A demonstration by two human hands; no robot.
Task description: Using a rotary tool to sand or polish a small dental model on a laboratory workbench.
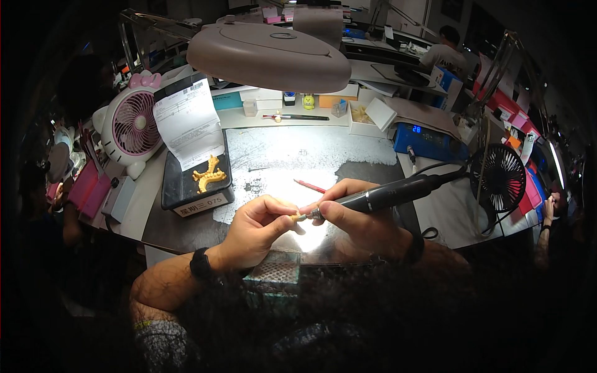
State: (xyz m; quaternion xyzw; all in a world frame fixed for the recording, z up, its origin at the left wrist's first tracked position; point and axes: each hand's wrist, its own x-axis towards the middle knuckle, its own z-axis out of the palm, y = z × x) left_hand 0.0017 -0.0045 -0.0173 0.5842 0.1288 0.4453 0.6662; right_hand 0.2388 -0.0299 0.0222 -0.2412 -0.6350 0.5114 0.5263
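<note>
Over the brightly lit bench, my left hand [254, 227] pinches a small yellowish piece [295, 218] between thumb and fingertips. It is too small to tell exactly what it is. My right hand [359, 224] is wrapped round a black rotary handpiece [398, 191], its tip up against the small piece. A red pencil [309, 185] lies on the bench just beyond my fingers. To the left of my hands stands a black tray [170, 197] with yellow dental casts [209, 176] and a printed sheet [189, 124] in it.
A wide lamp head [267, 57] hangs over the bench. Left is a white and pink fan [132, 124]; right are a blue control box [429, 144] and a black fan [497, 178]. An open white box [367, 127] sits behind. Another person [444, 56] sits far right.
</note>
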